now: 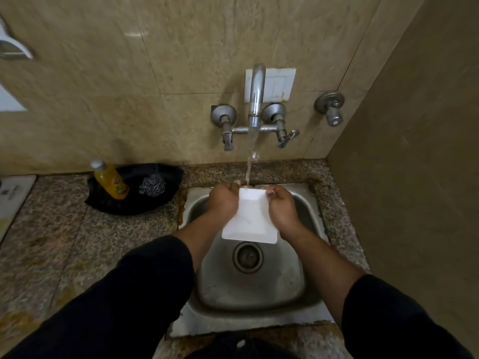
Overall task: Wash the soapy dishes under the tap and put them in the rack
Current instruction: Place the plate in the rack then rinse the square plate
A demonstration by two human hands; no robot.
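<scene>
A white square plate (251, 218) is held tilted over the steel sink (305, 304), its far edge up under the running stream. My left hand (224, 199) grips the plate's left edge and my right hand (282, 206) grips its right edge. Water falls from the wall tap (256, 99) onto the plate's top edge. No rack is in view.
A black tray (153, 203) on the granite counter at the left holds a yellow soap bottle (111, 181) and a steel scrubber (152, 185). A separate valve (330, 107) juts from the wall at right. A side wall closes the right. The drain (248, 257) lies below the plate.
</scene>
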